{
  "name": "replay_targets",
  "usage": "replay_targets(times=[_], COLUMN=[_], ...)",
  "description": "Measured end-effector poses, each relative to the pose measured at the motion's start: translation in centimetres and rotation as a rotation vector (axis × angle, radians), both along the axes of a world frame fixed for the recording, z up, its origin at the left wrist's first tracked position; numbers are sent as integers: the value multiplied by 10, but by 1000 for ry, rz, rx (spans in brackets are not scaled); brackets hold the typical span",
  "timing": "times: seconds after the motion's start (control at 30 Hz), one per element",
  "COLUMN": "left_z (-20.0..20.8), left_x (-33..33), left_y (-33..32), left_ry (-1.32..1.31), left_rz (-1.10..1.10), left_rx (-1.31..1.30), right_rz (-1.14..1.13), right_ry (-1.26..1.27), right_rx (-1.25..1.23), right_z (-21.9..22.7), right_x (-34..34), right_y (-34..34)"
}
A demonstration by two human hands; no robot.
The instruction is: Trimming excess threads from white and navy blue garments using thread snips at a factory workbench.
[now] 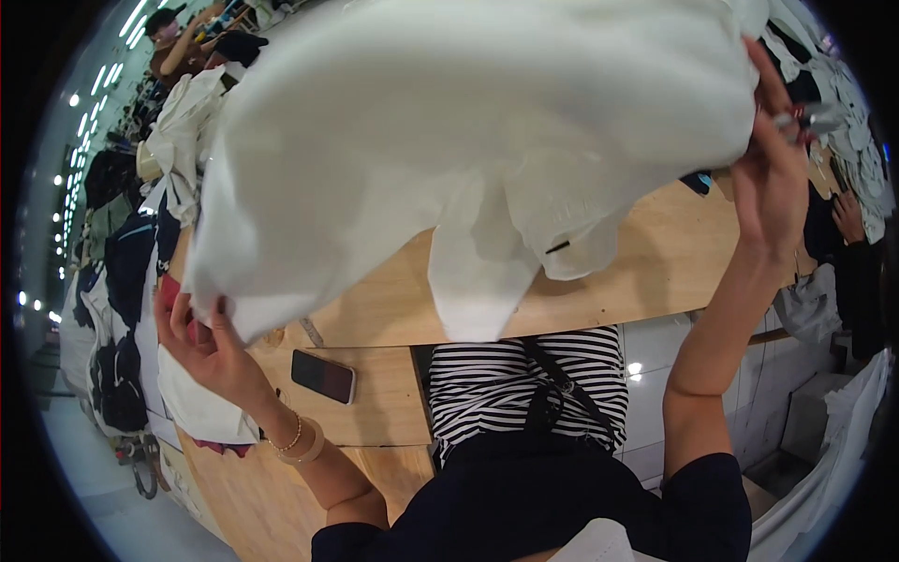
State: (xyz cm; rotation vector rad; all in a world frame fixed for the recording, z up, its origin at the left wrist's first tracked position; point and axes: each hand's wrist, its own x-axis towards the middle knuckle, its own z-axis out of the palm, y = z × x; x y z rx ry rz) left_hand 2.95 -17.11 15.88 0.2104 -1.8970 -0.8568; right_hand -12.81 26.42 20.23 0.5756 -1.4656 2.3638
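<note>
A large white garment (449, 122) is spread in the air over the wooden table (393, 290), partly blurred. Two pale flaps hang from its lower middle, one carrying a small dark tag (558, 247). My left hand (211, 342), with bracelets at the wrist, grips the garment's lower left corner. Something red shows by those fingers; I cannot make out what it is. At the upper right, my right hand (773, 178) is raised and closed at the garment's edge. A blurred metal tool with red parts (810, 122), perhaps small snips, juts from the right fingers.
A phone (323, 377) lies on the table left of my lap, near a small metal strip (311, 332). White cloth (201, 398) drapes over the left edge. Garments are heaped on both sides. Another person's hand (848, 217) is at far right; a person (178, 47) stands far left.
</note>
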Motion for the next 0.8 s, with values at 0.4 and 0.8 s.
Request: replay_targets(times=[0.4,0.8], left_z=[-117,-110], left_x=[-43,-97], left_y=[100,282], left_ry=[-519,-320], left_rz=[-208,-1019], left_rx=[-76,5], right_rz=[-45,-2], right_ry=[-661,-603], right_rx=[205,-35], right_z=[-185,-149], right_x=[54,76], right_y=[31,7])
